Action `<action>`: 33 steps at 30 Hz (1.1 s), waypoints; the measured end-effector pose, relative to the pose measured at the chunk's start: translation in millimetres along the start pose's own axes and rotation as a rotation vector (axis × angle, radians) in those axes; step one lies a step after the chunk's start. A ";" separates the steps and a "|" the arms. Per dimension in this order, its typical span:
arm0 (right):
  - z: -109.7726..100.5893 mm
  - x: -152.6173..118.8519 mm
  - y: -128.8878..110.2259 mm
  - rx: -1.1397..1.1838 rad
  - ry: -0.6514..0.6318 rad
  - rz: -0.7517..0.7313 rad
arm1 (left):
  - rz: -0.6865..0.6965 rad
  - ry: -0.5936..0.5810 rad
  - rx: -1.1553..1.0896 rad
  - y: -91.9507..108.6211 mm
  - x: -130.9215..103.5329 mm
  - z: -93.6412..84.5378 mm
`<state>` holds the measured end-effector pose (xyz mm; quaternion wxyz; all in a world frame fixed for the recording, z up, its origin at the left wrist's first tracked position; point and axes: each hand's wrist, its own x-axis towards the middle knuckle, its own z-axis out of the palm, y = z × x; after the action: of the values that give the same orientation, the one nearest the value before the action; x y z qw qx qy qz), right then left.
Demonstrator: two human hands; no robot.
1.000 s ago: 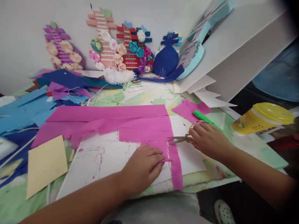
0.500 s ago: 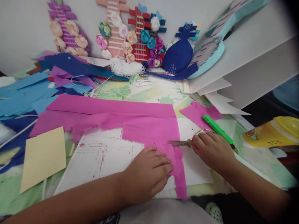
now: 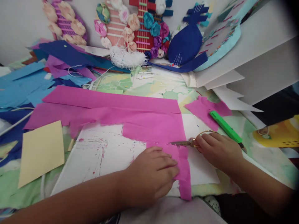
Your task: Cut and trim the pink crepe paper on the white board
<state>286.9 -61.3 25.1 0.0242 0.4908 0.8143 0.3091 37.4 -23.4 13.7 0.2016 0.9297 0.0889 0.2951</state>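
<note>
Pink paper [image 3: 149,127] lies partly over a white board [image 3: 91,158] that has scored lines and pink marks on it. My left hand [image 3: 153,174] rests flat on the lower part of the paper, fingers stretched out. In my right hand [image 3: 218,149] is a pair of scissors [image 3: 184,143] with gold handles, the fingers wrapped round the loops. Its blades look closed and point left, their tip over the pink paper just above my left fingers. A narrow strip of the paper hangs down past the board's front edge.
A green box cutter [image 3: 225,126] and a pink scrap [image 3: 205,109] lie right of the board. The yellow container [image 3: 275,133] stands farther right. Decorated paper instruments [image 3: 187,43] lean at the back, with white string [image 3: 127,57] before them. Blue sheets [image 3: 25,84] and a cream sheet [image 3: 42,154] are left.
The view has shifted, so most things sit a little differently in the picture. Both hands keep nearly the same places on the paper and scissors.
</note>
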 end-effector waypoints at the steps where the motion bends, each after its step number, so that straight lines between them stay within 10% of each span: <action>1: -0.2 -0.9 -0.5 -0.001 -0.008 0.001 | -0.001 0.000 -0.001 0.5 -0.2 0.3; 33: 5.8 7.6 -2.2 0.037 0.068 0.034 | 0.063 -0.107 0.009 4.1 -1.5 -0.5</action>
<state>283.3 -53.1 21.2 -0.0177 0.4940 0.8118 0.3107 36.0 -27.3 15.0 0.1924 0.9474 0.0500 0.2509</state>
